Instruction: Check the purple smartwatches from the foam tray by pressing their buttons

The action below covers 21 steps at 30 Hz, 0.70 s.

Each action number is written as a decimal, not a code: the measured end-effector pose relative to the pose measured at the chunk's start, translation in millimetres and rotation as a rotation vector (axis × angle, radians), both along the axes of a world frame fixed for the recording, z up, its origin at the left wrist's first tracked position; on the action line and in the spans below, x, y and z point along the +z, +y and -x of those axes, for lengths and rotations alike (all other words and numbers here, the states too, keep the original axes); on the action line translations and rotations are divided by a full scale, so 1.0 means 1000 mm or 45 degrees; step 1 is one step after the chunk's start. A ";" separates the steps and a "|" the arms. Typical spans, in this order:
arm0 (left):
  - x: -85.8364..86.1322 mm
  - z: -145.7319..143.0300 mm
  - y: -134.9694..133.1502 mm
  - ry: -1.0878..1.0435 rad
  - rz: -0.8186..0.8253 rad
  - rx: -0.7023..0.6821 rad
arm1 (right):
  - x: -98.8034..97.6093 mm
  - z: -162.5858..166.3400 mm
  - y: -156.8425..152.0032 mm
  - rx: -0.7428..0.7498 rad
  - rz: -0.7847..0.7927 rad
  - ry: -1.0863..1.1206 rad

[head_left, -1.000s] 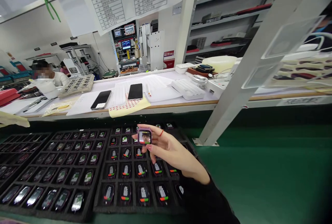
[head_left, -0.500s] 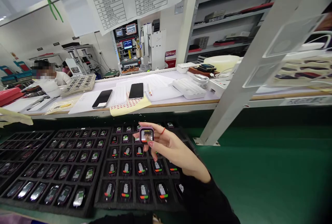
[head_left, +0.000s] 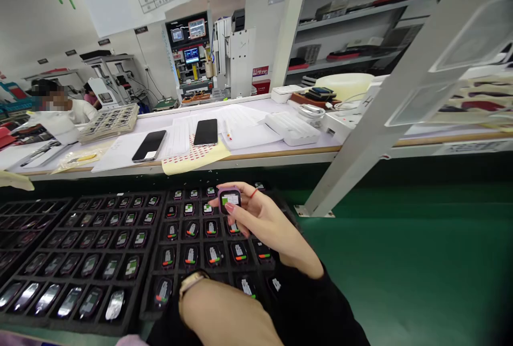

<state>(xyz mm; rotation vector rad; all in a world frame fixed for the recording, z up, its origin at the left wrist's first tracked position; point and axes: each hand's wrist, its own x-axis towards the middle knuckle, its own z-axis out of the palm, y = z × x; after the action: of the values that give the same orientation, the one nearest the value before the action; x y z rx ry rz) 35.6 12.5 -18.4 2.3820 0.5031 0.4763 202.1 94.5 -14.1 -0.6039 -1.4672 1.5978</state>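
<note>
My right hand (head_left: 262, 223) is raised over a black tray (head_left: 154, 276) and pinches a small pink-framed watch body (head_left: 229, 198) between thumb and fingers; its screen is lit green and white. A red band circles one finger. My left forearm (head_left: 224, 314) comes in at the bottom edge with a wristwatch (head_left: 191, 280) on it; the left hand's fingers are out of view. The tray's pockets hold several watch bodies (head_left: 214, 254) with lit screens.
More black trays (head_left: 80, 260) of watch bodies lie to the left on a green belt (head_left: 401, 271). Beyond is a white bench (head_left: 256, 148) with two phones (head_left: 149, 146), papers and a red-dotted sticker sheet (head_left: 195, 155). A slanted white post (head_left: 372, 105) stands right. Another person (head_left: 60, 113) sits far left.
The watch body's screen changed from a camera picture to a green and white display, and my right thumb moved onto its lower edge. My left forearm came into view at the bottom.
</note>
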 end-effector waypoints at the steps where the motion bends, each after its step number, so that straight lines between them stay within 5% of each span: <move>1: -0.001 0.000 0.002 0.001 0.028 -0.044 | 0.000 0.000 0.000 0.004 -0.005 0.012; 10: 0.018 0.034 0.022 -0.102 0.186 -0.472 | 0.004 0.000 -0.001 0.036 -0.011 0.059; 21: 0.026 0.054 0.025 -0.378 0.330 -0.391 | 0.005 0.002 -0.004 0.055 -0.047 0.032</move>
<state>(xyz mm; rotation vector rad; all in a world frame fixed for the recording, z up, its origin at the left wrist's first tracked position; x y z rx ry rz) -18.2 37.6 7.7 2.0457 0.0568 0.5730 200.4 90.4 -9.2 -0.5323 -1.4970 1.6020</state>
